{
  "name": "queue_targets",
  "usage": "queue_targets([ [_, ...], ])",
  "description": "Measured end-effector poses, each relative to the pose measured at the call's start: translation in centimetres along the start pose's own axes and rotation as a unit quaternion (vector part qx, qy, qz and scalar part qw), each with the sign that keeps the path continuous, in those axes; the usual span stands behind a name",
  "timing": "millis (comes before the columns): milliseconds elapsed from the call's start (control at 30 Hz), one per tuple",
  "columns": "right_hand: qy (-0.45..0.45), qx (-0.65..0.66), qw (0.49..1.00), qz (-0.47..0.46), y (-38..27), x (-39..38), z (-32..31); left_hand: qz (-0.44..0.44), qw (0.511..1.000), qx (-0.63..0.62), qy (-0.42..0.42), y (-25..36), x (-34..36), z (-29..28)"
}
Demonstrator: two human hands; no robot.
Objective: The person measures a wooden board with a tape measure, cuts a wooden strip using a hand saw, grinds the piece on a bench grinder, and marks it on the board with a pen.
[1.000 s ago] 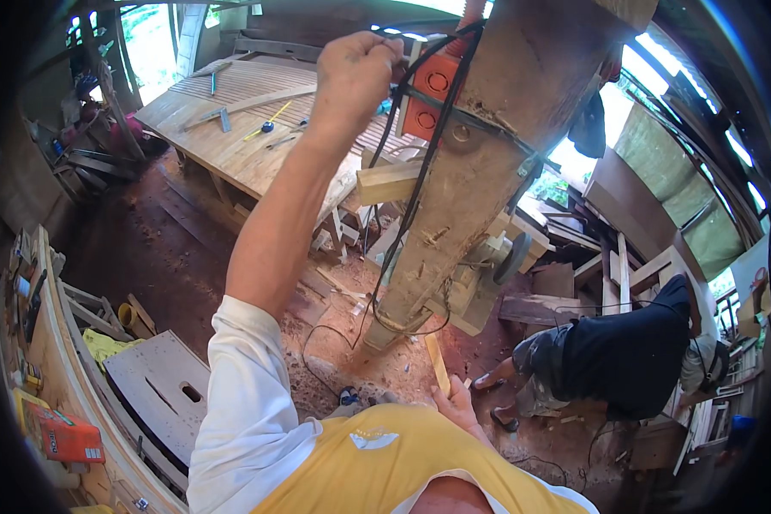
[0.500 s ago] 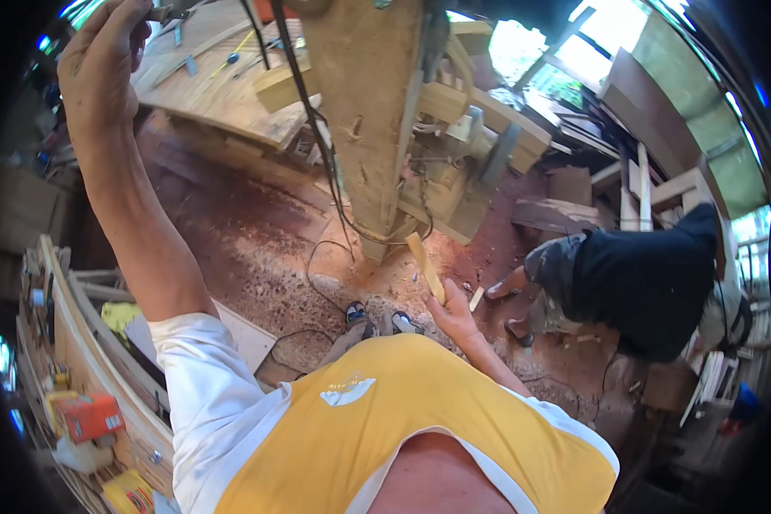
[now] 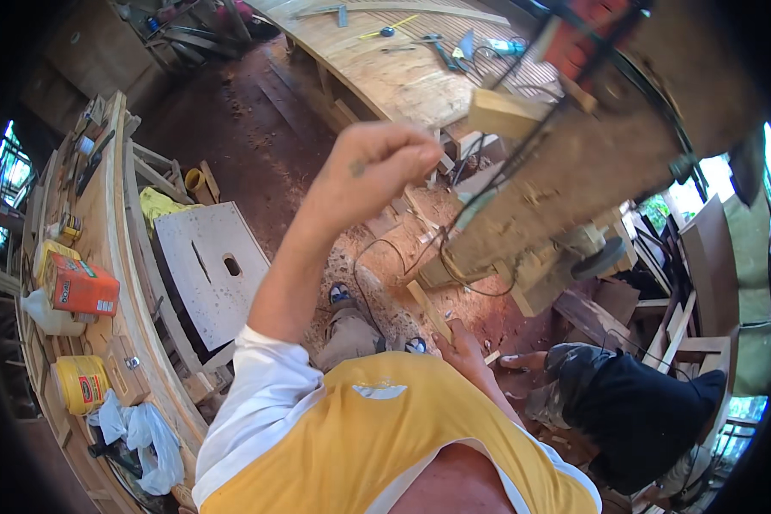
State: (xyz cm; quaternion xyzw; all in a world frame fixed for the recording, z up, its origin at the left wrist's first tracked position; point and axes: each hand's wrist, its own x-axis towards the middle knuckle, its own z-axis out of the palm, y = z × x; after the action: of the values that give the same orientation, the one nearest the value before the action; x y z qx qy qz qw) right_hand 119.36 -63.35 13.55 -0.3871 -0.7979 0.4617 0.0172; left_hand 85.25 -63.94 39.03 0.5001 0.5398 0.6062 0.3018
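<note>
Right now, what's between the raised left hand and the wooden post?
In the head view, black cables hang between the left hand and the wooden post.

Thin wood strip in right hand: pale, raw, matt. Upright post: rough, dusty timber, black cables run along it. Far table: smooth pale boards. White panel at left: matt, speckled. Floor: red-brown, sawdust-strewn. Bags near left: thin glossy plastic. Yellow tub: glossy plastic.
</note>
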Motion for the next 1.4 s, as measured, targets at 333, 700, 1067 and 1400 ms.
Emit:
queue_targets([
  [333,0.103,0.029,0.993,-0.057,-8.6,15.7,7.3,-0.309,0.941,0.041,0.129,-30.1,-11.0,-15.6],
  [700,0.068,-0.028,0.99,-0.118,-16.5,28.7,10.0,-0.438,0.871,0.183,0.127,-41.9,-24.7,-24.4],
  [1067,0.048,-0.015,0.994,-0.099,-14.9,34.9,12.0,-0.51,0.81,0.041,0.288,-42.6,-25.4,-26.6],
  [1400,0.096,-0.067,0.993,-0.016,-18.9,44.3,14.5,-0.547,0.812,0.17,0.111,-50.9,-17.8,-38.6],
])
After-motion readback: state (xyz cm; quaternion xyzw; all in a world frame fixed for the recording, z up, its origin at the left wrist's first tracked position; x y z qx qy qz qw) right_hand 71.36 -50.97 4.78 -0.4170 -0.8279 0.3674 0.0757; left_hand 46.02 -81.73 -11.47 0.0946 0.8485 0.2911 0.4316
